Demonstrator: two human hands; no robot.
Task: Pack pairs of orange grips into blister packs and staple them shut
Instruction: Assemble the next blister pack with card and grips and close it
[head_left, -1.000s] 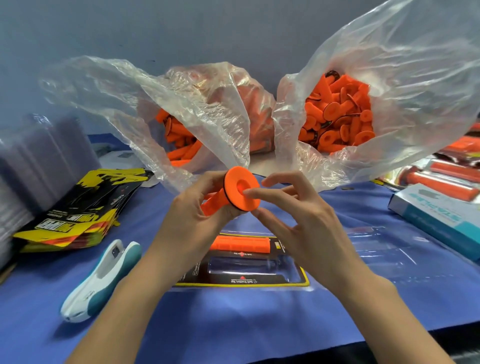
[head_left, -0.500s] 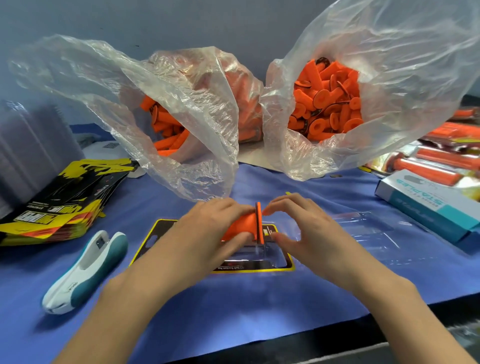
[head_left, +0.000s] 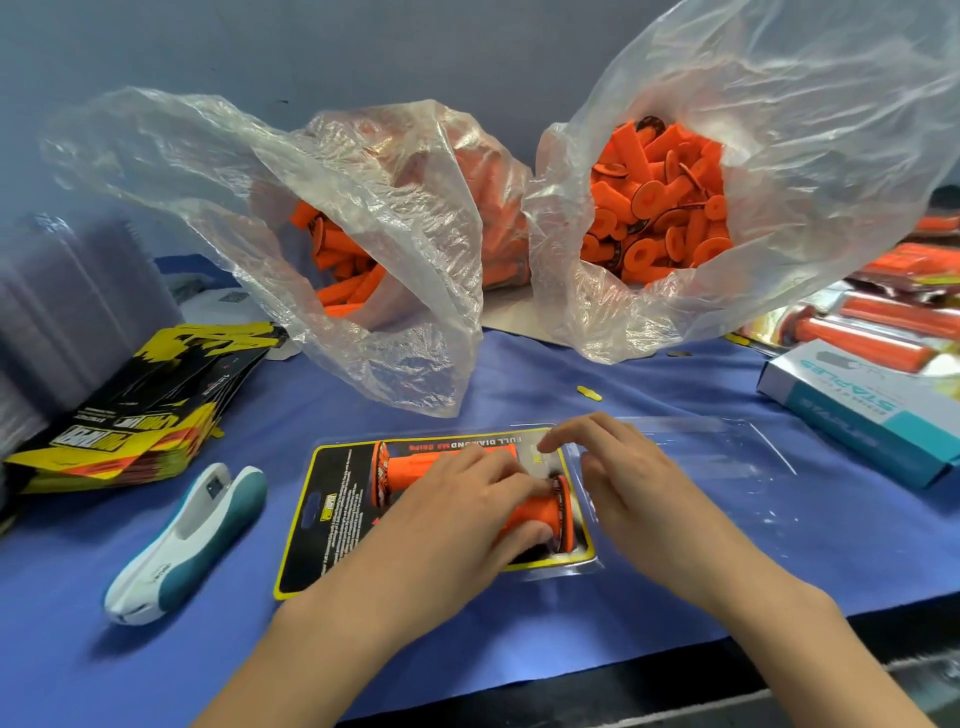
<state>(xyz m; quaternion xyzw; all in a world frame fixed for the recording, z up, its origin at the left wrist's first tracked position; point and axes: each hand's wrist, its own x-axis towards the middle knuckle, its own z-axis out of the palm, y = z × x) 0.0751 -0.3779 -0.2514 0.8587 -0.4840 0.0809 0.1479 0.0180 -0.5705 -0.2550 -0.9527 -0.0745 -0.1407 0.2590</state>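
1. Left hand (head_left: 457, 509) is down on the pack, fingers curled over and thumb tucked under a second orange rubber grip with a flanged end (head_left: 535, 512), gripping it at the near slot. Whether it is fully seated, I cannot tell.
2. Right hand (head_left: 634, 488) holds nothing. Its fingers are loosely spread, with the tips resting on the plastic just beside that grip's flange.
3. In the far slot lies the first orange grip (head_left: 410, 465), parallel to the other, with its flange at the left end.
4. The clear plastic blister pack with a black, yellow-edged card (head_left: 337, 519) lies flat, centre stage, on the blue table cover (head_left: 519, 649). Its transparent lid flap (head_left: 727, 457) is folded open to the right.
5. Left of the pack, apart from it, lies the white-and-teal stapler (head_left: 182, 545), with no hand on it.
6. Further left is a fanned stack of yellow-and-black printed cards (head_left: 130, 410).
7. At the back are two crumpled clear plastic bags, one on the left (head_left: 363, 249) and one on the right (head_left: 675, 208), both open and full of loose orange grips.
8. Far right there is a blue-and-white box of staples (head_left: 857, 415), with filled packs of orange grips (head_left: 872, 332) behind it.
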